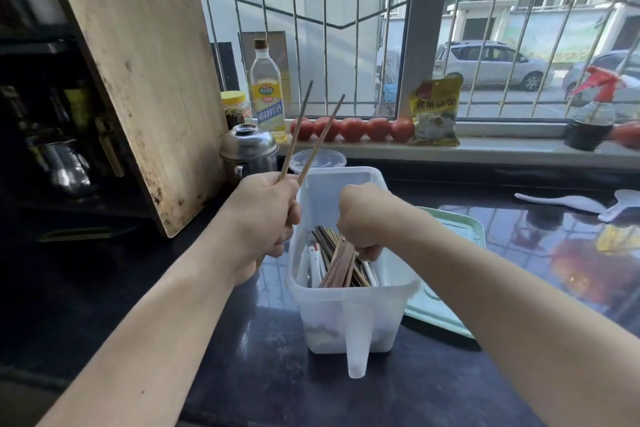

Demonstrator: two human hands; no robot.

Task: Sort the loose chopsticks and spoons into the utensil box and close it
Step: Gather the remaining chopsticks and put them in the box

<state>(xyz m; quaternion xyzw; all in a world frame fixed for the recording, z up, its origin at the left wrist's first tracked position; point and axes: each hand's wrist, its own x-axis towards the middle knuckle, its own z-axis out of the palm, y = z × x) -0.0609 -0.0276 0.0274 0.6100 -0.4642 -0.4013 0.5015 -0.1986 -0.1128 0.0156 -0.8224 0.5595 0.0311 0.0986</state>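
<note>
At the centre of the frame stands the translucent utensil box [346, 315], open, on the dark counter [450, 385]. Inside it lie many brown and dark chopsticks in a bundle [341, 262], and beside them on the left some white spoons [311, 265]. The green lid [453, 243] lies flat just right of the box, partly behind it.

The left hand [265, 218], left of the box, is closed in a fist around two chopsticks [313, 135]; they rise out of the top of the fist and spread apart toward the upper part of the frame. The right hand [363, 218] reaches down into the box with curled fingers touching the bundle; whether it grips any stick cannot be told.

At the far right edge lie two white rice spoons [568, 203] on the counter.
</note>
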